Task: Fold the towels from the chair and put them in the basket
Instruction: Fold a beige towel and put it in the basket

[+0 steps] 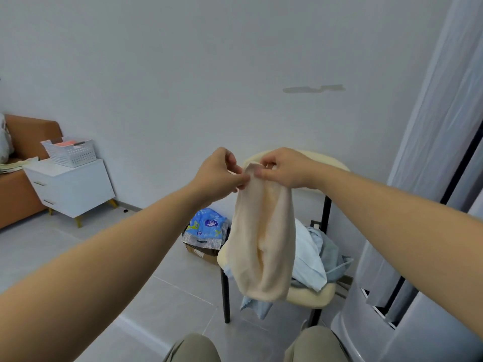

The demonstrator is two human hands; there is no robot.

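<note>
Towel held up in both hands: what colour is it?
The towel is pale cream, plain with no pattern, seen best in the head view.

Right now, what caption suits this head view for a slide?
Left hand and right hand pinch the cream towel by its top edge before the chair holding blue towels; basket on the cabinet.

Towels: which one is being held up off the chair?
The cream towel, pinched at its top edge by the left hand and right hand, hanging in front of the chair. The light blue towels lie heaped on the seat.
</note>
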